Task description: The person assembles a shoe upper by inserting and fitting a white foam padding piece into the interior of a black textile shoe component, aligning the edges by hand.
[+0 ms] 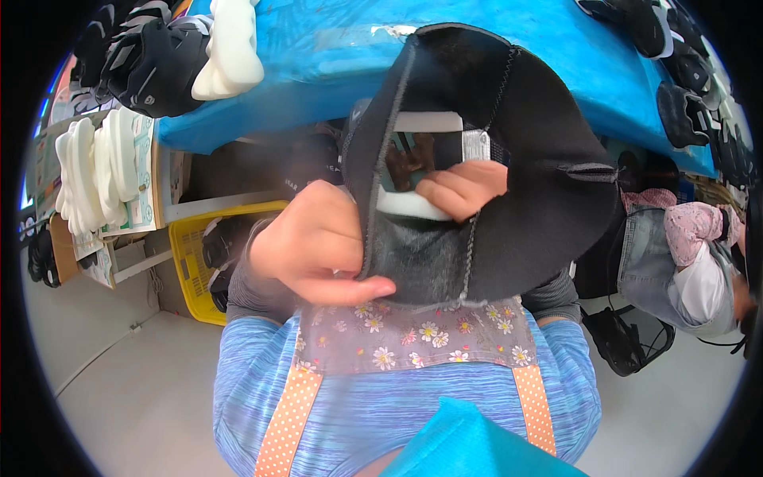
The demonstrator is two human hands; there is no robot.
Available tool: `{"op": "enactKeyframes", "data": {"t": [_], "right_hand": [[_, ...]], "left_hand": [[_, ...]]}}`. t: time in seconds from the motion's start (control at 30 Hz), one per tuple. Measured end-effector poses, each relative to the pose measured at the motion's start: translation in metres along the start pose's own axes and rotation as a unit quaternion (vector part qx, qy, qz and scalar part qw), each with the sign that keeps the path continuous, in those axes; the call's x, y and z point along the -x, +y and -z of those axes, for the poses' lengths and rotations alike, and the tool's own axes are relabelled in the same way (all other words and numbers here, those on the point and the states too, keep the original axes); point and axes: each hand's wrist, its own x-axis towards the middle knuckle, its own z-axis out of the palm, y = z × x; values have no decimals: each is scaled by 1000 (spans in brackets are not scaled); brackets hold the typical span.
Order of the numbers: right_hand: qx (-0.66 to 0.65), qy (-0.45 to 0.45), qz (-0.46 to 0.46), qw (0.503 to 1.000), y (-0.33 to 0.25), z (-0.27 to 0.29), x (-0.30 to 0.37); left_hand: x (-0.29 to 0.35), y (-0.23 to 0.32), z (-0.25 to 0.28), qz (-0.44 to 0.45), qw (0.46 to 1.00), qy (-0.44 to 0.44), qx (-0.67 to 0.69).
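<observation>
In front of my chest I hold a black stitched fabric piece (548,175) that looks like a shoe upper, with grey cut edges and zigzag seams. My left hand (310,246) is closed on its left edge, thumb lying along the lower front. Through the opening in the middle shows my right hand (465,189), its fingers curled and its wrist hidden behind the black fabric. Just above those fingers is a small pale label (477,147). White strips (429,122) cross the top and bottom of the opening; what they belong to is unclear.
A blue-covered table (318,48) stands ahead, with black shoes (151,71) and white soles (230,48) at its left, and more shoes (683,111) at its right. White soles (95,171) stand on a left shelf above a yellow crate (187,270). Another person (675,262) sits at right.
</observation>
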Motion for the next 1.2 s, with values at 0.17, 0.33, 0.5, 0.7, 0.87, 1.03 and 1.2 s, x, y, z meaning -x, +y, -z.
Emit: {"op": "enactKeyframes", "data": {"t": [0.17,0.33,0.5,0.7,0.87,1.03,1.2], "right_hand": [[-2,19,-6,1000,4,1,3],[-65,93,-5,993,8,21,16],[-79,-92,-155,981,12,22,20],[-231,290,-288,883,14,13,55],[-56,-53,-145,986,18,50,20],[-7,-1,-56,998,17,-18,-1],[36,32,-41,998,29,-43,-8]], "left_hand": [[4,-6,-2,25,999,-25,2],[54,-66,1,14,931,343,121],[91,-158,-36,293,923,198,-150],[89,-187,-67,282,939,102,-168],[98,-177,-49,327,939,75,-74],[103,-135,-19,332,823,431,-163],[71,-58,5,17,890,256,-377]]}}
